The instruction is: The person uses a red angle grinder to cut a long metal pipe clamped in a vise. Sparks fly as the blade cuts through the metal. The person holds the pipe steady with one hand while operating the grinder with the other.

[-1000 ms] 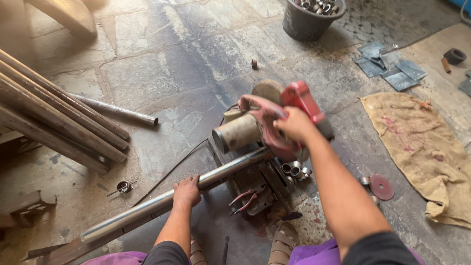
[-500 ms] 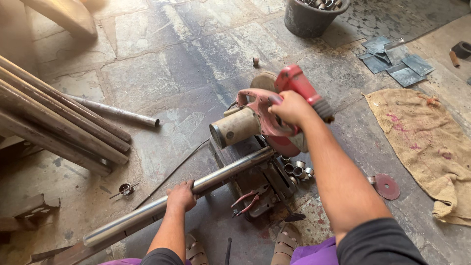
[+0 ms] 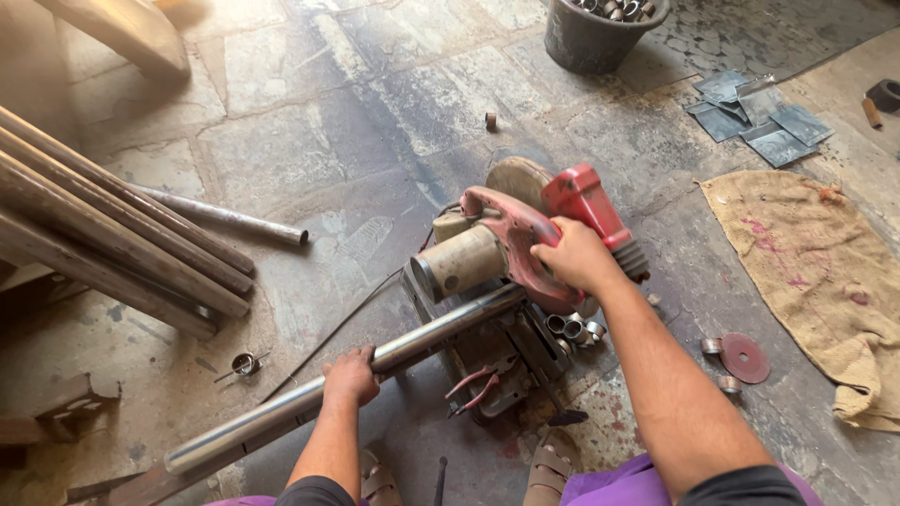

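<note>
A red chop saw (image 3: 525, 244) sits on the stone floor in front of me. My right hand (image 3: 574, 255) is closed around its red handle. A long shiny steel pipe (image 3: 281, 412) runs from the lower left up into the saw's base. My left hand (image 3: 351, 377) grips the pipe from above, a little left of the saw. Several short cut pipe rings (image 3: 570, 328) lie on the saw base just below my right hand. Red-handled pliers (image 3: 473, 389) rest on the base in front of the saw.
Rusty long pipes (image 3: 103, 244) are stacked at left, with one thinner pipe (image 3: 225, 217) beside them. A black bucket (image 3: 600, 33) of cut rings stands at the top. A burlap sack (image 3: 816, 272), a red cutting disc (image 3: 745, 358) and grey metal sheets (image 3: 755, 117) lie at right. My sandalled feet (image 3: 548, 468) are below.
The view has shifted slightly, so the saw now sits lower in the frame. Both hands keep their holds on the saw handle and on the pipe.
</note>
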